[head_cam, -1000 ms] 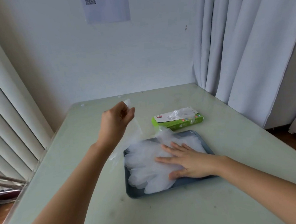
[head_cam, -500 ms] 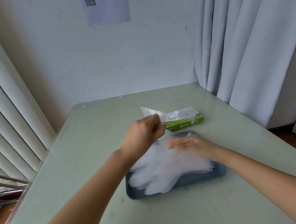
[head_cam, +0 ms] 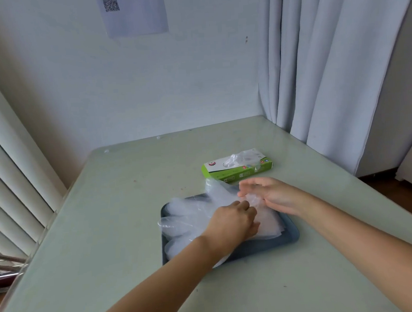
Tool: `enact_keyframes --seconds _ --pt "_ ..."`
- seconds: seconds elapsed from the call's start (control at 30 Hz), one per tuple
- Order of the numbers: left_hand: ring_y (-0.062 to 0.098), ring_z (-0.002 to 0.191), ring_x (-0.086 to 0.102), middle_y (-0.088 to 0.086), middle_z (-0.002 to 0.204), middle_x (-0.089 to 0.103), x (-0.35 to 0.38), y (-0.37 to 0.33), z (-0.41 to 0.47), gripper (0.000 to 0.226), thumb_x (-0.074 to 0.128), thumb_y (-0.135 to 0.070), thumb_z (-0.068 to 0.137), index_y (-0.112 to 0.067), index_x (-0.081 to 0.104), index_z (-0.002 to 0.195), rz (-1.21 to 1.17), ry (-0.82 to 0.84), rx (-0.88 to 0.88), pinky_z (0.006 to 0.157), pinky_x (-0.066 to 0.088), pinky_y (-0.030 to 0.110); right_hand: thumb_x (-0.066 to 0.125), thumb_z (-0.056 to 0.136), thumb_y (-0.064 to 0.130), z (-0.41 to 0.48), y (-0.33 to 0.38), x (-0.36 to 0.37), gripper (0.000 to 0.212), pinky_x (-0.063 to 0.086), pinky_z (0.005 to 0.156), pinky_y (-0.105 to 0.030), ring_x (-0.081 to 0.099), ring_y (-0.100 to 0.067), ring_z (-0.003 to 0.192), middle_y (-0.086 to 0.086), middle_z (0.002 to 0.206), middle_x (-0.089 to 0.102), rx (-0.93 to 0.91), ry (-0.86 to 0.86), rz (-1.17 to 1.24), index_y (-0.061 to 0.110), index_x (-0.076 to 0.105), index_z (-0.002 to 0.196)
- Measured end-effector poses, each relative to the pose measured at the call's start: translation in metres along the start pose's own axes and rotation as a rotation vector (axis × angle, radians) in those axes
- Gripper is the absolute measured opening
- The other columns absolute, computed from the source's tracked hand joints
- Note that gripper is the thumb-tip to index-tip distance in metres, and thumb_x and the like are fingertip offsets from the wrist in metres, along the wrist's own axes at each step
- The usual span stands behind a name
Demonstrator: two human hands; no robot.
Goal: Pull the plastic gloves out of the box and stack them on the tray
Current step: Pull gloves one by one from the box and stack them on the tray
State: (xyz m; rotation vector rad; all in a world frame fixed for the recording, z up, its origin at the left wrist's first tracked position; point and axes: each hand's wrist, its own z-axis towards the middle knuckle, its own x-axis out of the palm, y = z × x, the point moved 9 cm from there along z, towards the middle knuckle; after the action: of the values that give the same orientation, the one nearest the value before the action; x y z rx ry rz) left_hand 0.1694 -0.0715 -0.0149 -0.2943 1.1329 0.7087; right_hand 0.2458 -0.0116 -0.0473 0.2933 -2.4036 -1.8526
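Note:
A dark blue tray (head_cam: 290,238) lies on the table and carries a pile of clear plastic gloves (head_cam: 187,219). My left hand (head_cam: 233,220) is low over the pile, its fingertips pinching the top glove against the stack. My right hand (head_cam: 266,192) hovers at the tray's far right side, fingers loosely extended and touching the same glove's crumpled edge. Behind the tray sits the green and white glove box (head_cam: 237,170), with a tuft of clear plastic sticking out of its top slot.
The pale green table (head_cam: 121,209) runs to a wall at the back. White blinds hang along the left edge, grey curtains (head_cam: 327,64) at the back right. A sheet with a QR code (head_cam: 133,10) is stuck on the wall.
My left hand carried a glove from the left, across and down onto the pile. My right hand lifted off the stack and moved to the tray's far right side.

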Motion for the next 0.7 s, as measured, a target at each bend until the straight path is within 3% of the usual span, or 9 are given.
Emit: enact_keyframes --seconds 0.1,0.17,0.23,0.3,0.33,0.4,0.5,0.6,0.7 --pt "0.017 0.054 0.056 0.001 0.062 0.059 -0.003 -0.001 -0.004 0.038 0.083 -0.045 0.064 -0.014 0.061 0.062 -0.126 0.012 -0.033 0.042 0.037 0.021 0.073 0.077 -0.003 0.003 0.004 -0.011 0.051 0.046 0.068 -0.019 0.06 -0.009 0.072 -0.007 0.099 0.068 -0.058 -0.151 -0.302 0.009 0.055 0.124" --pt "0.024 0.071 0.055 0.008 0.079 0.06 -0.008 0.007 -0.008 0.042 0.053 -0.049 0.091 -0.01 0.058 0.078 -0.393 0.047 -0.169 0.063 0.042 0.032 0.071 0.076 -0.007 0.005 0.011 -0.015 0.052 0.045 0.064 -0.018 0.057 -0.006 0.07 -0.006 0.101 0.067 -0.114 -0.207 -0.459 0.013 0.056 0.122" --pt "0.022 0.071 0.045 0.006 0.079 0.051 -0.018 0.016 -0.014 0.039 0.033 -0.043 0.099 -0.013 0.048 0.079 -0.55 0.009 -0.251 0.067 0.036 0.035 0.07 0.076 -0.007 0.006 0.019 -0.015 0.05 0.042 0.061 -0.012 0.054 -0.002 0.067 -0.004 0.099 0.067 -0.186 -0.218 -0.546 0.014 0.058 0.119" --pt "0.024 0.083 0.048 0.008 0.093 0.056 -0.021 0.028 -0.017 0.031 0.033 -0.031 0.102 -0.01 0.055 0.093 -0.471 0.018 -0.296 0.076 0.036 0.037 0.07 0.076 -0.007 0.007 0.026 -0.014 0.046 0.041 0.061 -0.011 0.054 -0.001 0.065 -0.001 0.095 0.068 -0.231 -0.229 -0.621 0.015 0.059 0.116" --pt "0.026 0.103 0.051 0.01 0.114 0.057 -0.012 0.035 -0.022 0.033 0.033 -0.029 0.103 -0.009 0.056 0.114 -0.362 0.119 -0.325 0.09 0.035 0.037 0.069 0.077 -0.007 0.008 0.027 -0.015 0.044 0.043 0.063 -0.013 0.057 -0.003 0.068 0.0 0.093 0.067 -0.239 -0.238 -0.645 0.015 0.061 0.114" --pt "0.024 0.141 0.024 0.007 0.153 0.031 0.016 0.046 -0.039 0.051 0.028 -0.037 0.103 -0.01 0.03 0.146 -0.171 0.384 -0.374 0.115 0.013 0.037 0.068 0.078 -0.005 0.008 0.028 -0.016 0.038 0.046 0.068 -0.016 0.06 -0.01 0.076 0.001 0.088 0.067 -0.238 -0.262 -0.675 0.014 0.063 0.111" --pt "0.021 0.148 -0.006 -0.002 0.161 -0.004 0.038 0.049 -0.063 0.065 0.019 -0.051 0.101 -0.018 0.001 0.154 -0.179 0.533 -0.404 0.117 -0.003 0.052 0.067 0.079 -0.003 0.003 0.03 -0.019 0.026 0.038 0.057 -0.004 0.054 -0.007 0.065 0.003 0.076 0.062 -0.267 -0.336 -0.716 0.011 0.068 0.1" --pt "0.02 0.147 -0.012 -0.009 0.16 -0.01 0.043 0.055 -0.069 0.07 0.018 -0.062 0.095 -0.029 -0.004 0.153 -0.207 0.536 -0.45 0.113 -0.008 0.059 0.071 0.075 -0.001 -0.006 0.035 -0.032 0.015 0.039 0.054 -0.006 0.053 -0.008 0.057 0.006 0.064 0.06 -0.257 -0.408 -0.699 0.011 0.071 0.083" --pt "0.022 0.147 -0.014 -0.01 0.16 -0.012 0.043 0.057 -0.072 0.076 0.019 -0.071 0.09 -0.034 -0.005 0.152 -0.194 0.544 -0.469 0.111 -0.01 0.061 0.072 0.073 0.0 -0.017 0.046 -0.052 0.018 0.045 0.064 -0.019 0.057 -0.007 0.058 0.006 0.064 0.065 -0.252 -0.529 -0.706 0.018 0.069 0.072"
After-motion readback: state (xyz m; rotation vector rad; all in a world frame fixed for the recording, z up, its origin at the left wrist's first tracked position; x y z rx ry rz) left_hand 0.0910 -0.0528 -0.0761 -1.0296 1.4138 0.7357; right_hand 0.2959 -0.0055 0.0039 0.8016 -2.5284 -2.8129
